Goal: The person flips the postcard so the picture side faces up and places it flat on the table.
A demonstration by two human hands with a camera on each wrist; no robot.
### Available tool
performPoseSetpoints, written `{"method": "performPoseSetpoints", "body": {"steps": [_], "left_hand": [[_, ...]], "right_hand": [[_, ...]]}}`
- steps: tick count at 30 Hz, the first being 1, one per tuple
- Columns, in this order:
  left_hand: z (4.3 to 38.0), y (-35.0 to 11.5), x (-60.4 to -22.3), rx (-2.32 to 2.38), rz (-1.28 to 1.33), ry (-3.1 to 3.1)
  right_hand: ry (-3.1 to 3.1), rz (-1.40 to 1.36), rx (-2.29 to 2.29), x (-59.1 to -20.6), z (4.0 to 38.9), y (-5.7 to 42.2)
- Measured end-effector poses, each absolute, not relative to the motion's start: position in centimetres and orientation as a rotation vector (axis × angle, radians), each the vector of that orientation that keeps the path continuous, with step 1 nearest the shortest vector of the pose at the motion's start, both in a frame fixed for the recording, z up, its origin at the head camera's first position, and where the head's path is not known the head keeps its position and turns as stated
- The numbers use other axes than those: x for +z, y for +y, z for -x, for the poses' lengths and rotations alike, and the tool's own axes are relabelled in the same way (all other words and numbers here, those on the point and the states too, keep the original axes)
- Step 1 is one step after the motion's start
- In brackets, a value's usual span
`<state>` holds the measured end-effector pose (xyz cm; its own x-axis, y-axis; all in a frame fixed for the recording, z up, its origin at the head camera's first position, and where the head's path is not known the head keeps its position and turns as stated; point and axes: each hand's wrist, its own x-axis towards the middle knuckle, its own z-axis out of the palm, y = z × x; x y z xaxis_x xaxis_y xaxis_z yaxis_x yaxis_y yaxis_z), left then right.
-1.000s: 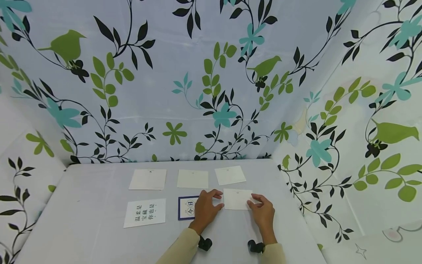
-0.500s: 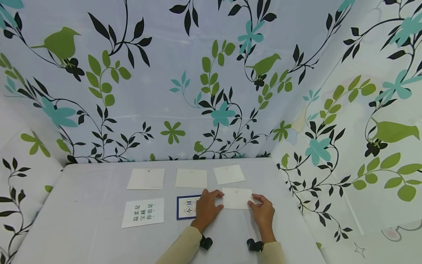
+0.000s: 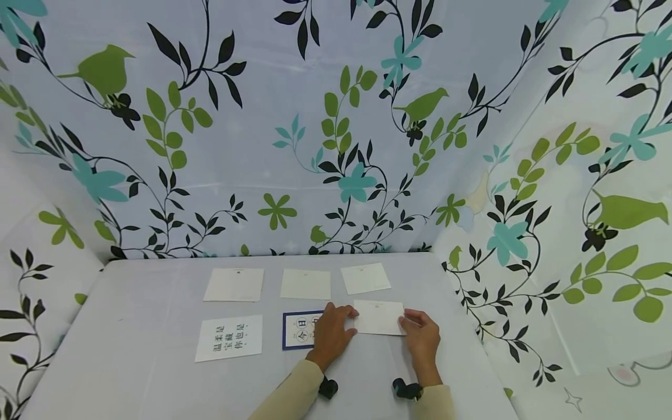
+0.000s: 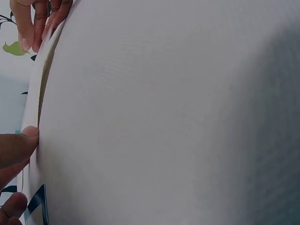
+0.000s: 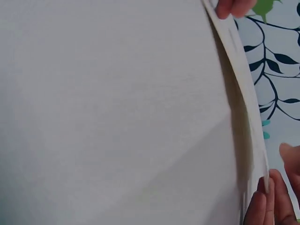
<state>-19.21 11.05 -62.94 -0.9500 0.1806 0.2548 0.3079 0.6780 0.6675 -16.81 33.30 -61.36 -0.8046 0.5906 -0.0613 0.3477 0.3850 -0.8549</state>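
A white card (image 3: pixel 378 318) with a tiny mark near its top edge lies between both hands, its long side towards me. At its left end my left hand (image 3: pixel 331 332) holds the edge with thumb and index finger; the left thumb (image 4: pixel 29 136) meets the card's rim in the left wrist view. My right hand (image 3: pixel 422 338) grips the right end, and its fingers (image 5: pixel 262 206) are close against that edge in the right wrist view. A shadow under the card's near edge shows it bowed up from the table. A blue-bordered card (image 3: pixel 294 331) with printed characters is partly hidden behind my left hand.
Three blank cards, left (image 3: pixel 233 284), middle (image 3: pixel 305 284) and right (image 3: pixel 366 278), lie in a back row on the white table (image 3: pixel 131 361). A card with dark printed characters (image 3: pixel 229 338) lies front left. Patterned cloth (image 3: pixel 226 146) hangs behind the table.
My right hand has shifted slightly right and now overlaps the card's right end more. The card's right end has tilted a little towards me. The left hand has barely moved.
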Motion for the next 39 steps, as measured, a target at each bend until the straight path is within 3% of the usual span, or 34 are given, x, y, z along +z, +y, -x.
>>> {"method": "performPoseSetpoints", "body": {"steps": [11,39], "left_hand": [[19.3,11.0,-62.8,-1.096,0.415,-2.748],[19.8,10.4,-62.1,-1.448,0.402,-2.646]], "right_hand": [[-2.267,0.909,1.694,-61.0,16.7,34.8],[-2.285,0.79,1.892,-60.4,15.4,37.0]]}}
